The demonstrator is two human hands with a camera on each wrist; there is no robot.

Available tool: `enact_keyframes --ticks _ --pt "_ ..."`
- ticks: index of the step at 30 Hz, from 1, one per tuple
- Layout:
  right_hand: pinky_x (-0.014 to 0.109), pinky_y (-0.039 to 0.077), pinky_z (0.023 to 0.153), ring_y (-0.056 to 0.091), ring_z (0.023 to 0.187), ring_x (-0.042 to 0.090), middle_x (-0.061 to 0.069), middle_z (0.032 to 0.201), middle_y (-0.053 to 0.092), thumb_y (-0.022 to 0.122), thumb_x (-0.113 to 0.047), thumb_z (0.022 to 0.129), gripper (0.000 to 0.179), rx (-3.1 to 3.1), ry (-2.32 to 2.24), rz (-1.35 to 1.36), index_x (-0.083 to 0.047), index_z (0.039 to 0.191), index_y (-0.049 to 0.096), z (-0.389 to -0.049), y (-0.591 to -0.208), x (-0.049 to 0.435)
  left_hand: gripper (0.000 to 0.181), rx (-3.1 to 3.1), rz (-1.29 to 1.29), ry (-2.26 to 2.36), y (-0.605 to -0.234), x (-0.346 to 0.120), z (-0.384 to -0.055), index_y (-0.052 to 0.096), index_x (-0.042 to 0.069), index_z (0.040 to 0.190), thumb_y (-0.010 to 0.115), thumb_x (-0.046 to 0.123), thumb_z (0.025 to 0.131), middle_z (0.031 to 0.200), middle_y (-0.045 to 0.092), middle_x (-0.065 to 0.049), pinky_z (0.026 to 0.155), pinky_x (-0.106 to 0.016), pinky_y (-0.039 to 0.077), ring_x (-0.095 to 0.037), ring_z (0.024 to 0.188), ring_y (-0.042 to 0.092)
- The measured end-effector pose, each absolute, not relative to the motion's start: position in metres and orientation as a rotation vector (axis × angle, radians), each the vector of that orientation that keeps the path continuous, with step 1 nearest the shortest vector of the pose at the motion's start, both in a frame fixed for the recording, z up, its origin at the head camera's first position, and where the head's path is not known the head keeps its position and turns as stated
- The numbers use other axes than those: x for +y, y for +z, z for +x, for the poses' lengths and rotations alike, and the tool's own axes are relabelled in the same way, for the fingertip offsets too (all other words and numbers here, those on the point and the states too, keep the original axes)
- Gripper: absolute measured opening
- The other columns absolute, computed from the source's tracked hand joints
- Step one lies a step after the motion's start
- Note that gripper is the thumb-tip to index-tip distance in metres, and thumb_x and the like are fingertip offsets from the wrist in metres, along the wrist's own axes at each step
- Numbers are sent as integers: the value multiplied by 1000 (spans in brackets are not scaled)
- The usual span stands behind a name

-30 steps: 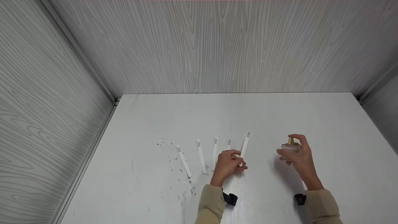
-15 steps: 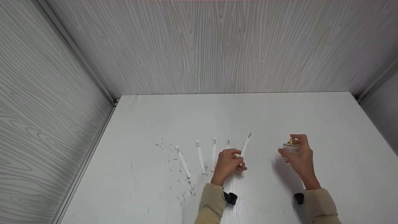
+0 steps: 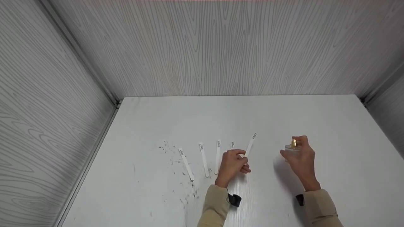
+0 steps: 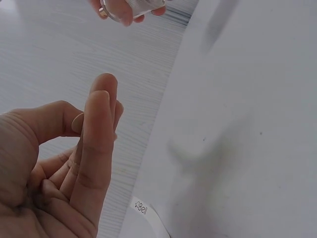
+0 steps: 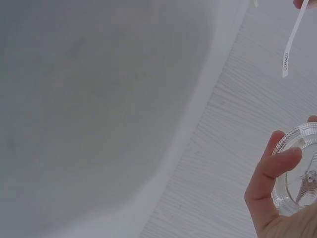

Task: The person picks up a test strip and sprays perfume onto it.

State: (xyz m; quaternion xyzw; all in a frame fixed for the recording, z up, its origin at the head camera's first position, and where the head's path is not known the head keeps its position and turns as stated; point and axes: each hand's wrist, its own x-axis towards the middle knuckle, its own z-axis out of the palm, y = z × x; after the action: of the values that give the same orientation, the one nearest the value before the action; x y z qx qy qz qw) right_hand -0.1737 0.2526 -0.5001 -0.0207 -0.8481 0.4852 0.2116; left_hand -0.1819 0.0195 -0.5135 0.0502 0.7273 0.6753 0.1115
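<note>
My left hand (image 3: 232,165) pinches a white perfume test strip (image 3: 251,144) between thumb and fingers. The strip slants up and to the right, its printed end at the top; "Bell" is legible on it in the right wrist view. To the right, my right hand (image 3: 303,161) holds a clear glass perfume bottle (image 3: 290,148) above the table. Its index finger lies on the gold spray top (image 3: 294,142), which faces the strip across a gap. The bottle's ribbed glass base (image 5: 290,196) shows in the right wrist view. Fingers hide part of the bottle and the strip's lower end.
Several more strips lie on the white table (image 3: 157,116), including a strip (image 3: 186,164) at the left of the row and another (image 3: 204,159) beside it. Dark specks (image 3: 172,154) mark the surface left of them. Wood-grain panels (image 3: 202,47) stand behind and at the sides.
The held strip has tilted slightly further right. My right hand shifted slightly right with the bottle, then back left toward the strip. The strips on the table stay put.
</note>
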Motion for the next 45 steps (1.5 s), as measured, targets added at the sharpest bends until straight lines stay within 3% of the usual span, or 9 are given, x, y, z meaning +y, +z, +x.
enact_keyframes --ticks 12,16,20,26,45 --pt "11 45 59 62 88 42 32 111 61 72 12 77 44 -2296 1280 -12 10 118 56 -178 -502 248 34 2146 168 1966 -514 22 -182 64 -13 122 58 -10 89 69 71 -10 53 -28 60 -24 57 72" --pt "36 51 76 60 95 41 33 111 61 74 13 75 45 -2281 1254 35 11 116 56 -179 -505 247 33 2141 182 1966 -516 22 -182 63 -13 122 58 -9 90 69 71 -11 53 -28 60 -24 58 72" --pt "58 47 80 59 98 43 35 109 61 75 16 73 46 -2260 1242 98 13 115 54 -181 -507 247 33 2138 191 1974 -515 22 -182 63 -14 123 58 -9 90 68 71 -11 53 -28 60 -24 58 72" --pt "55 46 79 58 98 40 33 109 62 74 17 73 45 -2265 1219 93 13 114 55 -181 -506 245 33 2145 171 1955 -512 24 -183 63 -14 123 58 -9 91 67 70 -9 53 -27 60 -22 57 72" --pt "62 48 80 59 96 44 34 105 61 73 18 72 42 -2223 1210 115 14 109 54 -183 -508 242 34 2154 172 1954 -506 25 -183 64 -13 123 59 -9 90 69 71 -10 53 -28 60 -22 57 72"
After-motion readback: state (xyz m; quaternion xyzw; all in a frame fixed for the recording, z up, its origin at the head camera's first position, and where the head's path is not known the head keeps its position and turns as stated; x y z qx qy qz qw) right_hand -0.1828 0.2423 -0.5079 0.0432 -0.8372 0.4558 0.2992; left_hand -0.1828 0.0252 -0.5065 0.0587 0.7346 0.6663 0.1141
